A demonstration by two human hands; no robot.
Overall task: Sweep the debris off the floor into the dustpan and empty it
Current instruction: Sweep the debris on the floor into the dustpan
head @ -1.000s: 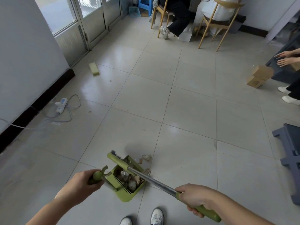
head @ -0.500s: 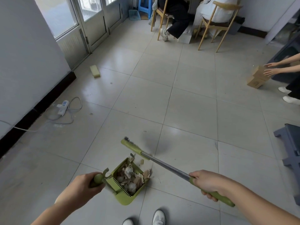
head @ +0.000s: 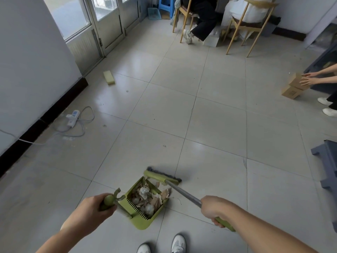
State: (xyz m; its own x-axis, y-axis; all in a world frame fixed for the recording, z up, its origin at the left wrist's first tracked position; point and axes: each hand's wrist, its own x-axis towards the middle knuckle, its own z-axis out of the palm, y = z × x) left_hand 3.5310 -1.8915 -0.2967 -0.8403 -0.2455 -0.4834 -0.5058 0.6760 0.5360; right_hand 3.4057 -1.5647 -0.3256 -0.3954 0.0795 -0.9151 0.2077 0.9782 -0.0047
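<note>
A green dustpan (head: pixel 145 222) sits on the tiled floor just ahead of my feet, filled with paper scraps and crumpled debris (head: pixel 148 199). My left hand (head: pixel 95 209) grips the dustpan's green handle. The green broom (head: pixel 162 177) has its head down on the floor at the pan's open front edge. Lower on the broom's metal shaft, my right hand (head: pixel 214 208) grips where it meets the green grip. A few small scraps (head: pixel 166 192) lie at the pan's lip.
A white power strip (head: pixel 73 117) with its cable lies by the left wall. Farther off lies a yellow sponge (head: pixel 109 77). Wooden chairs (head: pixel 249 28) with seated people stand at the back. Another person's hands hold cardboard boxes (head: pixel 295 85) at right. A grey stool (head: pixel 328 161) stands at right.
The broom head has come down from the air to the floor at the pan's front edge. My right hand slid up the shaft, and the dustpan shifted slightly right.
</note>
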